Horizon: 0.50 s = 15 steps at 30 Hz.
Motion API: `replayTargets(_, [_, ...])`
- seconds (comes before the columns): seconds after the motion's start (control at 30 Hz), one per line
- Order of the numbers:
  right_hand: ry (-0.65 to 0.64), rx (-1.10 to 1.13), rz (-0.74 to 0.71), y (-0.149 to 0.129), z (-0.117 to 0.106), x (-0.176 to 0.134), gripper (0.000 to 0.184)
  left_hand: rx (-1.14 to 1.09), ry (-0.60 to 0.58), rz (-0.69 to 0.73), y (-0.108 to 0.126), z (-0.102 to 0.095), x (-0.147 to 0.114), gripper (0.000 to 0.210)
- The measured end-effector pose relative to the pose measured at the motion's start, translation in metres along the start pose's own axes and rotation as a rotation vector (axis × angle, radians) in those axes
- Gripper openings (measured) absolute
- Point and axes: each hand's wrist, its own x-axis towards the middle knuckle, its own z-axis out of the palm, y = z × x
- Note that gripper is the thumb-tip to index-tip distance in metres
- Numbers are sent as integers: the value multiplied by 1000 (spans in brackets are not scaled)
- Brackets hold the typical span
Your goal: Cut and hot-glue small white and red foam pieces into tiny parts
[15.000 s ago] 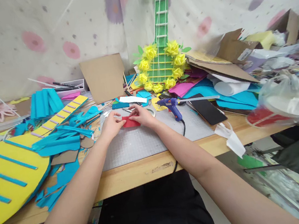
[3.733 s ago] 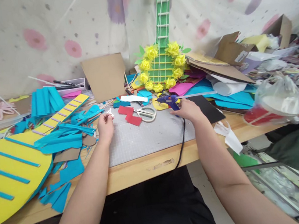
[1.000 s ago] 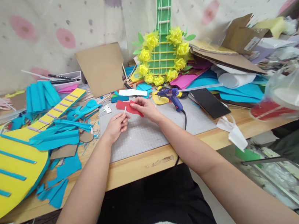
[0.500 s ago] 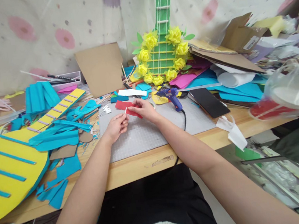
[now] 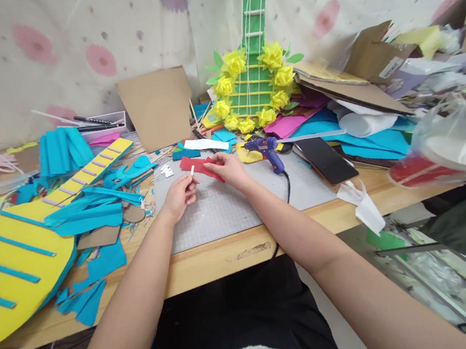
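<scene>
My left hand (image 5: 182, 197) is closed, pinching a small white strip (image 5: 192, 170) that sticks up from its fingertips. Just to the right, my right hand (image 5: 229, 170) grips the right part of a red paper strip (image 5: 192, 164), thumb in front and the other fingers behind. Both hands are over a grey cutting mat (image 5: 213, 217). Several short white pieces (image 5: 166, 171) lie left of the red paper. Behind it is a longer white paper strip (image 5: 205, 144). A blue glue gun (image 5: 271, 153) with a clear stick rests to the right of my right hand.
Left lies a yellow guitar shape (image 5: 14, 251) with blue strips, among blue paper scraps (image 5: 106, 261). A green guitar with yellow paper flowers (image 5: 253, 88) stands at the back, beside a cardboard sheet (image 5: 157, 110). A phone (image 5: 328, 158) and a bagged cup (image 5: 434, 158) sit right.
My left hand has drawn slightly left, and the white strip now points up apart from my right fingers. My right hand has shifted a little along the red paper.
</scene>
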Motion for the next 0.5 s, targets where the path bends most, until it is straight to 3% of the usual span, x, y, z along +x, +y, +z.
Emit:
replayTargets(0.27, [-23, 85, 18, 4, 8, 0, 21, 63, 59, 84, 0, 5, -1, 17])
replayTargets(0.5, [27, -29, -35, 0, 8, -3, 19, 171, 72, 83, -4, 6, -1, 19])
